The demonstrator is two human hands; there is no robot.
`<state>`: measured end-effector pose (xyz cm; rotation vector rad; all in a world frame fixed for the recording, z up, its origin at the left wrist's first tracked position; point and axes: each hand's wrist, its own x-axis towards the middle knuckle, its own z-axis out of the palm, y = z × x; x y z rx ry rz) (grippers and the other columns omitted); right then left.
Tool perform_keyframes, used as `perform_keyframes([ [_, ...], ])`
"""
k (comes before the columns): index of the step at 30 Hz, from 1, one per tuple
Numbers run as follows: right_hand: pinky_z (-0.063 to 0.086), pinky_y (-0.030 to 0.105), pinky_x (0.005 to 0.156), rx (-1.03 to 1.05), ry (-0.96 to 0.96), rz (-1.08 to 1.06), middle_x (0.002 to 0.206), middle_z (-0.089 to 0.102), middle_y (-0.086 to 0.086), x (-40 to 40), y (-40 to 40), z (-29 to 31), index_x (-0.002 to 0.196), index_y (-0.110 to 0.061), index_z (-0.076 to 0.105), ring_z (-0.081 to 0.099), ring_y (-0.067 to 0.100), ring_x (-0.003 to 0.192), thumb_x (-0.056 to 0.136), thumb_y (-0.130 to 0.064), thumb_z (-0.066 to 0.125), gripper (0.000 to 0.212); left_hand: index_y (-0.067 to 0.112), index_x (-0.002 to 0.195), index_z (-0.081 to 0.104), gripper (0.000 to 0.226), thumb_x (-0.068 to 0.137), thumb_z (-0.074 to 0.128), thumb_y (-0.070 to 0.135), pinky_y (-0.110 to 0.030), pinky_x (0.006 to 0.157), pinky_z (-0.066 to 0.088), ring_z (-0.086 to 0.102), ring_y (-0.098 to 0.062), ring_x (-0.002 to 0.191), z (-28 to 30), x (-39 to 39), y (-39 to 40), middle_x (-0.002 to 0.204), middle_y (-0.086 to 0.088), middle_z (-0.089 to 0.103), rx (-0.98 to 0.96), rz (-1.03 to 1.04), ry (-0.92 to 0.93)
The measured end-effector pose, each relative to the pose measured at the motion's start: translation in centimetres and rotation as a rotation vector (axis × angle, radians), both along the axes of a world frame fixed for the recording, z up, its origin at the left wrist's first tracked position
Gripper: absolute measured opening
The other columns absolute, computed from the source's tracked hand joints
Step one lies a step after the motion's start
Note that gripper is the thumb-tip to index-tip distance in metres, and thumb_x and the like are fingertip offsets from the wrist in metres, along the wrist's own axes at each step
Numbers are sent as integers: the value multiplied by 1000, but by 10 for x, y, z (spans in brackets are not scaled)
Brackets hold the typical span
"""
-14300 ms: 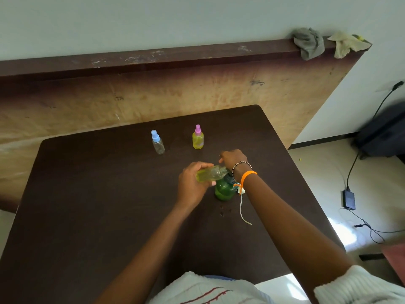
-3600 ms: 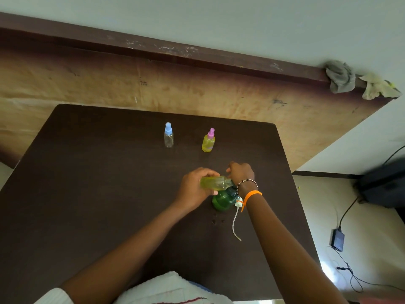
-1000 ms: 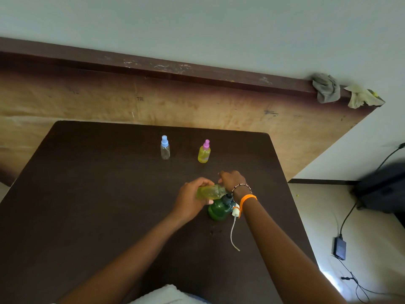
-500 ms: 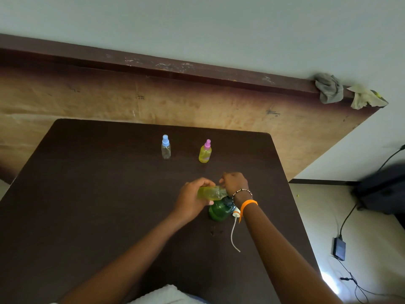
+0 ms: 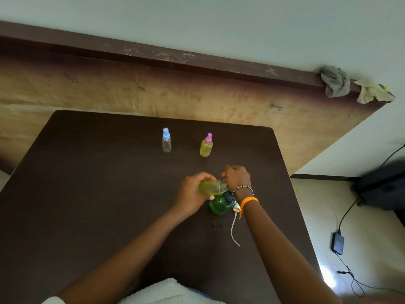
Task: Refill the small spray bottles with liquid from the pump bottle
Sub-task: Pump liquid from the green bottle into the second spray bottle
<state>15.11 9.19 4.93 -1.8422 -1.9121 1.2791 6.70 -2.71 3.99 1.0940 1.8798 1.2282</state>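
Unchanged since half a second ago: both hands at the green pump bottle (image 5: 220, 206). Head view. Left hand (image 5: 192, 195), fingers wrapped round a small uncapped bottle (image 5: 212, 187) of yellow liquid, held sideways above the pump bottle. Right hand (image 5: 237, 177), fingers curled at that bottle's mouth; contents hidden. Blue-capped spray bottle (image 5: 166, 141), clear, and pink-capped spray bottle (image 5: 206, 146), yellow, upright farther back on the surface (image 5: 98, 194).
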Motion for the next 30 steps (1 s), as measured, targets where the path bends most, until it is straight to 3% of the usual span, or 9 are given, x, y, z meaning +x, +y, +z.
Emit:
perform_keyframes([
  [2, 46, 34, 76, -95, -21, 78, 95, 71, 14, -2, 4, 3, 64, -14, 64, 61, 30, 85, 90, -25, 50, 31, 16, 94, 66, 42, 58, 79, -2, -11, 70, 44, 61, -6, 82, 2, 0, -1, 89, 9, 66, 17, -3, -10],
  [6, 41, 30, 72, -121, -68, 193, 101, 69, 14, -7, 7, 6, 76, -12, 68, 61, 30, 90, 90, -24, 52, 25, 16, 93, 66, 42, 57, 79, -3, -19, 74, 47, 60, -4, 80, 2, -1, 0, 87, 11, 66, 32, 0, -37],
  [10, 47, 33, 77, -71, -17, 36, 94, 70, 16, -2, 5, 0, 80, -4, 69, 62, 31, 87, 88, -27, 50, 31, 17, 95, 66, 41, 59, 78, 0, -23, 80, 47, 62, -8, 85, -1, -1, -1, 90, 10, 67, 24, -7, -21],
  [13, 51, 39, 86, -16, -28, 9, 95, 70, 18, -2, 3, 1, 85, -3, 70, 63, 36, 92, 87, -31, 50, 34, 15, 96, 66, 41, 61, 78, -1, -12, 74, 44, 60, -5, 84, 0, -1, -1, 90, 10, 66, 18, -11, -22],
  [18, 43, 30, 73, -117, -3, 47, 86, 68, 10, -2, 7, 0, 62, -16, 63, 59, 26, 80, 90, -26, 51, 32, 18, 94, 67, 42, 58, 79, -1, -22, 78, 47, 61, -5, 84, 1, -3, -1, 89, 11, 67, 33, -22, -17],
  [22, 41, 29, 73, -173, -12, 130, 90, 68, 11, -5, 11, 4, 64, -14, 65, 57, 23, 78, 92, -26, 51, 33, 16, 94, 67, 42, 59, 79, -2, -15, 75, 45, 60, -3, 81, 2, -3, 1, 88, 11, 66, 37, -16, -27],
  [24, 41, 29, 72, -129, 5, 85, 87, 68, 11, -2, 8, 2, 68, -12, 67, 57, 24, 79, 90, -24, 50, 31, 16, 95, 66, 42, 59, 78, -2, -19, 77, 46, 61, -6, 83, 2, -2, 1, 89, 9, 67, 34, -17, -27],
  [30, 53, 41, 82, 16, 24, -39, 87, 71, 17, -1, -2, -2, 69, -10, 66, 64, 34, 86, 86, -27, 49, 30, 16, 96, 66, 42, 60, 79, -1, -16, 74, 45, 61, -7, 84, -2, -1, 0, 91, 8, 67, -4, -11, -34],
])
